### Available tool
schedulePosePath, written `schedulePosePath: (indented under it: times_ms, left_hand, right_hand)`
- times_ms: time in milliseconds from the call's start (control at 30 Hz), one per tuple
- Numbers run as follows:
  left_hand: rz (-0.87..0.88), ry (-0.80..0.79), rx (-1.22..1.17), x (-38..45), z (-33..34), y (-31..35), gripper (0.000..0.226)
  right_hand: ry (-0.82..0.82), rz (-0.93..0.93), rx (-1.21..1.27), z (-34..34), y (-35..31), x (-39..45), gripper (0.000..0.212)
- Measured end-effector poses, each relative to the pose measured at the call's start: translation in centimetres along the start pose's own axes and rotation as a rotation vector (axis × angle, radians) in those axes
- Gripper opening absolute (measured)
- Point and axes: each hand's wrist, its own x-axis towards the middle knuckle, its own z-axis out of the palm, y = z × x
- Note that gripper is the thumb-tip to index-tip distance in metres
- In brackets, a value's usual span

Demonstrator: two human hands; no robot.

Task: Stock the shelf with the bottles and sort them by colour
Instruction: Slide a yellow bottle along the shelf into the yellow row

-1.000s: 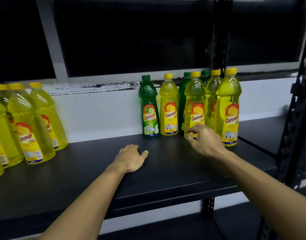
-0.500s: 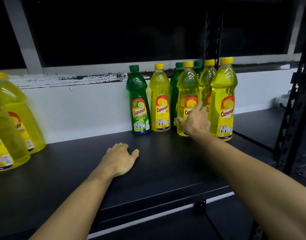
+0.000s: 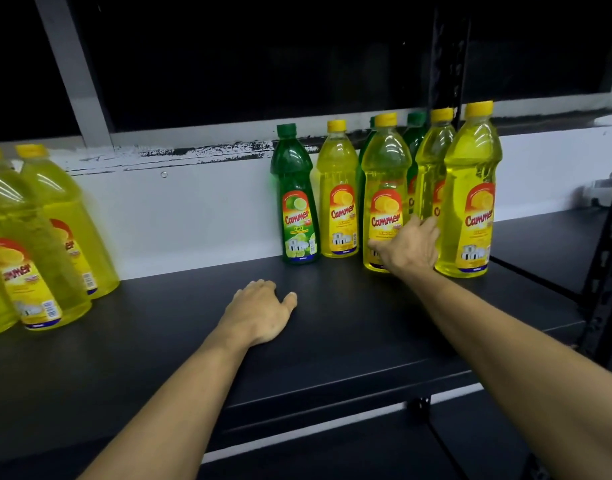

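Since a second ago the right hand [image 3: 406, 249] has reached forward and wrapped round the lower part of a yellow lemon bottle [image 3: 386, 192] in the mixed cluster by the back wall. The left hand [image 3: 259, 315] rests flat on the black shelf [image 3: 179, 355], fingers relaxed. Best lifted straight up before swinging left, so the green lime bottle [image 3: 296, 202] and its neighbours stay standing, then set beside the yellow group [image 3: 44, 237].

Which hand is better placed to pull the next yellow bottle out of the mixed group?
Right. The right hand already grips the front yellow bottle there; the left hand rests flat on the shelf.
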Motion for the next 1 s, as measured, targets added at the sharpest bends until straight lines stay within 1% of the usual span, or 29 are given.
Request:
schedulePosePath:
  times_ms: [100, 200, 400, 433, 500, 533, 567, 667, 700, 800, 833, 933, 1000]
  left_hand:
    - [0.004, -0.018, 0.007, -0.3, -0.1, 0.2, 0.065]
    - [0.015, -0.038, 0.005, -0.3, -0.4, 0.1, 0.064]
    - [0.055, -0.146, 0.009, 0.1, -1.3, -1.2, 0.063]
    - [0.060, -0.157, 0.003, 0.0, -1.4, -1.5, 0.062]
    - [0.078, -0.164, -0.015, -0.5, -1.5, -2.2, 0.060]
    - [0.087, -0.161, -0.026, -0.9, -1.6, -2.6, 0.059]
    - [0.093, -0.157, -0.041, -1.3, -1.7, -3.0, 0.058]
    - [0.088, -0.118, -0.068, -3.0, -2.3, -4.7, 0.056]
    - [0.082, -0.100, -0.068, -3.6, -2.5, -5.4, 0.056]
    - [0.040, -0.055, -0.055, -5.4, -3.5, -7.8, 0.056]
    - [0.017, -0.038, -0.043, -6.0, -3.9, -8.7, 0.056]
    - [-0.061, 0.009, -0.002, -7.5, -5.1, -11.2, 0.056]
    - [-0.107, 0.026, 0.000, -8.3, -5.6, -12.6, 0.055]
  right_hand:
    - [-0.055, 0.026, 0.098, 0.0, 0.3, 0.2, 0.091]
    - [-0.161, 0.022, 0.214, -0.4, 0.7, 0.5, 0.088]
    - [-0.351, -0.051, 0.265, -1.7, 0.9, -0.2, 0.102]
    - [-0.395, -0.076, 0.282, -1.9, 0.8, -0.4, 0.098]
    - [-0.494, -0.140, 0.344, -2.4, 0.6, -1.0, 0.078]
    - [-0.539, -0.170, 0.375, -2.7, 0.5, -1.4, 0.071]
    - [-0.571, -0.204, 0.407, -3.0, 0.4, -1.8, 0.067]
    - [-0.634, -0.255, 0.487, -3.1, 0.4, -3.6, 0.070]
    - [-0.670, -0.253, 0.526, -3.2, 0.3, -4.4, 0.073]
    - [-0.734, -0.227, 0.590, -3.0, -0.1, -6.4, 0.097]
    - [-0.741, -0.232, 0.595, -2.9, -0.3, -7.0, 0.097]
    - [-0.771, -0.272, 0.587, -2.9, -1.2, -8.8, 0.084]
    - [-0.800, -0.302, 0.576, -2.8, -1.9, -9.9, 0.082]
